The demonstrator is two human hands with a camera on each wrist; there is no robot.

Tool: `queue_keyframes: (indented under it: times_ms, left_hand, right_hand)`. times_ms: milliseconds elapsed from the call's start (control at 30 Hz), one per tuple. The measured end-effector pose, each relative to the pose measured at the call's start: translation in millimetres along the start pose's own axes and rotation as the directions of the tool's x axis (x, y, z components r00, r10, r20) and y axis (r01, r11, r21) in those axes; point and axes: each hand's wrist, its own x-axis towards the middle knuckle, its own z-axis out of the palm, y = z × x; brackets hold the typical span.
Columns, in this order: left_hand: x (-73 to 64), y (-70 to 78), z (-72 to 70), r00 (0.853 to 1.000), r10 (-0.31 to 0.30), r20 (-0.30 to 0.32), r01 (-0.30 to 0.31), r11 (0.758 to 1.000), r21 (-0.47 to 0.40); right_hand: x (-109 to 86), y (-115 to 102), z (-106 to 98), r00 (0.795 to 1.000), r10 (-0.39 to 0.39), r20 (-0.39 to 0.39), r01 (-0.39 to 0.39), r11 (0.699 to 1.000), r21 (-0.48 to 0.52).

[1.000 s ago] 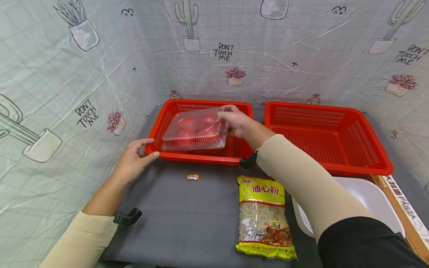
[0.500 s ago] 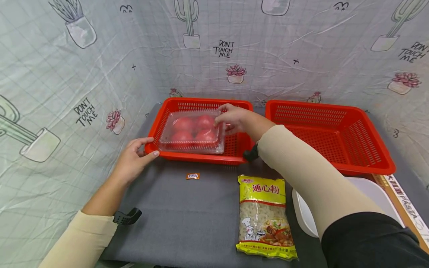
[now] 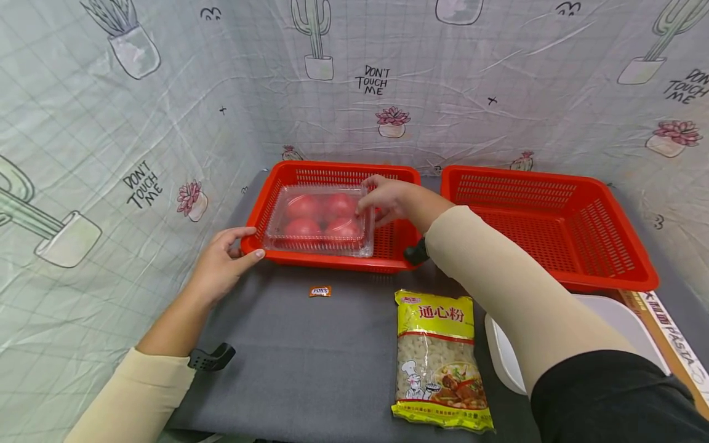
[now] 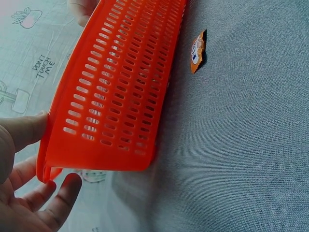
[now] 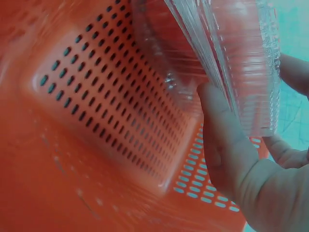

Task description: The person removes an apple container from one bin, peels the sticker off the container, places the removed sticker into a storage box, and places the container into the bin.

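A clear plastic clamshell box (image 3: 318,245) of several round red fruits that look like tomatoes sits inside the left red basket (image 3: 332,262). My right hand (image 3: 392,200) holds the box by its right end; in the right wrist view the thumb lies against the clamshell's seam (image 5: 219,72), and other fingers show on its far side. My left hand (image 3: 218,261) grips the basket's rim at the front left corner. Seen from the left wrist, the thumb is on one side of that rim and fingers curl on the other.
Right of it stands a second red basket (image 3: 532,237). On the grey table lie a small orange wrapped sweet (image 3: 320,291) and a yellow bag of pasta (image 3: 440,363). A white tub (image 3: 506,357) is partly under my right arm, beside a long pasta box (image 3: 672,335).
The tomato box has gone from tilted to lying flatter and lower in the left basket, my right hand still holding it. The left hand stays on the rim.
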Motion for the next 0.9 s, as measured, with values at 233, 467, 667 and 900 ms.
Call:
queue_keyframes:
  times_ms: [233,467,667,900]
  left_hand:
    - [-0.2,-1.2,0.4,1.0,0.014,-0.003,-0.014,1.0,0.0]
    - [-1.0,-1.3,0.1,1.0,0.014,-0.002,-0.014,1.0,-0.006]
    - [-2.0,-0.4,-0.6,1.0,0.006,-0.005,-0.005,1.0,0.011]
    - [-2.4,1.6,-0.8,1.0,-0.014,0.003,0.014,1.0,0.015]
  right_hand:
    - [1.5,5.1,0.1,1.0,-0.006,0.009,0.007,0.999,-0.046]
    - [5.4,3.1,-0.3,0.999,0.03,0.017,-0.029,0.998,-0.053]
    - [8.9,2.8,-1.0,0.999,0.043,0.029,-0.042,0.997,-0.061]
    - [7.4,1.4,-1.3,0.998,0.053,0.036,-0.049,0.995,-0.085]
